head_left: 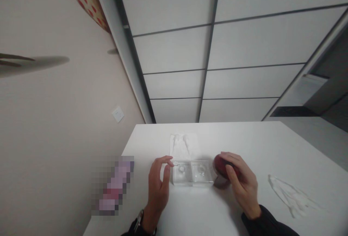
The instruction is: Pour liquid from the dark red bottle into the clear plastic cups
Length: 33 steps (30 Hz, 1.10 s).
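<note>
Table (pixel 272 149) runs forward to a wall (pixel 54 127)-and-panel corner; a wall socket (pixel 117 114) sits left of the table's far edge. On the table, near centre: a two-compartment case (pixel 192 173), one small round item in each compartment. Behind the case, touching it — a tissue (pixel 182 145). Left hand (pixel 158 185) just left of the case, fingertips at its left end. Right hand (pixel 241 183) just right of it, resting on a round object (pixel 220 166). Further right, well apart — a crumpled wrapper (pixel 290 194).

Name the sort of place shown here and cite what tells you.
Probably an indoor room at home or in an office: a white table, a wall socket and panelled sliding doors.
</note>
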{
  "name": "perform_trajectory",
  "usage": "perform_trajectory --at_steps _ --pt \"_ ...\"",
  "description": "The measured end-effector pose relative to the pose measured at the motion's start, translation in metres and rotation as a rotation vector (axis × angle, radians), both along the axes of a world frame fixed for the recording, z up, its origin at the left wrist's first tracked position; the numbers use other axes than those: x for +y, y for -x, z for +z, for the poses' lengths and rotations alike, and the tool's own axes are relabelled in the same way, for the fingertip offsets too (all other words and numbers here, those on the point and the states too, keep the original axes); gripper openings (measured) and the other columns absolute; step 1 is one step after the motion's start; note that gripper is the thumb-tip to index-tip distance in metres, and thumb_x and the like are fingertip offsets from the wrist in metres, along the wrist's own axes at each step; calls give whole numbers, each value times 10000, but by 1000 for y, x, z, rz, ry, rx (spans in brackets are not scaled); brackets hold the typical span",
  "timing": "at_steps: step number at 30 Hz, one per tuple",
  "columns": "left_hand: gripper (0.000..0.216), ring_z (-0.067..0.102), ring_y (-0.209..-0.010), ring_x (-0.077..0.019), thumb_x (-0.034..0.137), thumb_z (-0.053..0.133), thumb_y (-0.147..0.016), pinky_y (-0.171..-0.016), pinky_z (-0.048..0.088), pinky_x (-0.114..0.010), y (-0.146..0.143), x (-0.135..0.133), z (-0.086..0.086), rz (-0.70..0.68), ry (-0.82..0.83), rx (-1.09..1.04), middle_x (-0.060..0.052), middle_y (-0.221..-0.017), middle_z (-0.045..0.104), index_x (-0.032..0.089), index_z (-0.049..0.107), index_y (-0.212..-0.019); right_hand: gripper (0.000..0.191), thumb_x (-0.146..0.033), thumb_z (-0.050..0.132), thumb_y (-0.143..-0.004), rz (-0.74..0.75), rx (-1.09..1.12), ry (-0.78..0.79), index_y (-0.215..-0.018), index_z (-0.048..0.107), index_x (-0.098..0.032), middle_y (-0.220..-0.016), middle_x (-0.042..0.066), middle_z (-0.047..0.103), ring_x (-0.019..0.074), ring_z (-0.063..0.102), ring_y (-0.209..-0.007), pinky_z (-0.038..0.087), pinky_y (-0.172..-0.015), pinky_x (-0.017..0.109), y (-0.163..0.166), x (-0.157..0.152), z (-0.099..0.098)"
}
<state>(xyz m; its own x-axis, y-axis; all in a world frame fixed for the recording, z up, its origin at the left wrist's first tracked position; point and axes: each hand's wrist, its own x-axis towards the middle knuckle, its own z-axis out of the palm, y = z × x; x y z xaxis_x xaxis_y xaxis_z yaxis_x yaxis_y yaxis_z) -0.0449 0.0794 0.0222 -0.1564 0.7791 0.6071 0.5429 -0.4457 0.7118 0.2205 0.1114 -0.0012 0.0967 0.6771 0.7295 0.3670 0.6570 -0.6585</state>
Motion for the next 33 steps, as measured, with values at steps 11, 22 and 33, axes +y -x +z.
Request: perform_trajectory --at_steps 11,22,33 --pt "321 717 -1012 -211 376 446 -1103 -970 548 -344 0 2 0 -19 48 -22 -48 -999 749 213 689 -970 257 -267 625 -1016 -7 43 56 -1253 723 -286 -1161 61 769 234 717 -1073 576 -926 392 0 1 1" --pt "301 725 -1008 -224 374 449 -1093 -991 553 -382 -3 2 2 -67 102 13 -60 -988 752 205 687 -1017 226 -167 675 -966 7 138 -29 -1122 785 -287 -1157 83 792 276 742 -1081 607 -916 472 3 -2 6" --pt "241 730 -981 -223 339 497 -1061 -987 556 -389 0 4 -5 -58 104 -12 -46 -943 748 193 680 -1115 261 -348 651 -1000 -8 67 109 -1231 731 -258 -1195 102 773 299 724 -1117 579 -976 507 -4 -1 -1"
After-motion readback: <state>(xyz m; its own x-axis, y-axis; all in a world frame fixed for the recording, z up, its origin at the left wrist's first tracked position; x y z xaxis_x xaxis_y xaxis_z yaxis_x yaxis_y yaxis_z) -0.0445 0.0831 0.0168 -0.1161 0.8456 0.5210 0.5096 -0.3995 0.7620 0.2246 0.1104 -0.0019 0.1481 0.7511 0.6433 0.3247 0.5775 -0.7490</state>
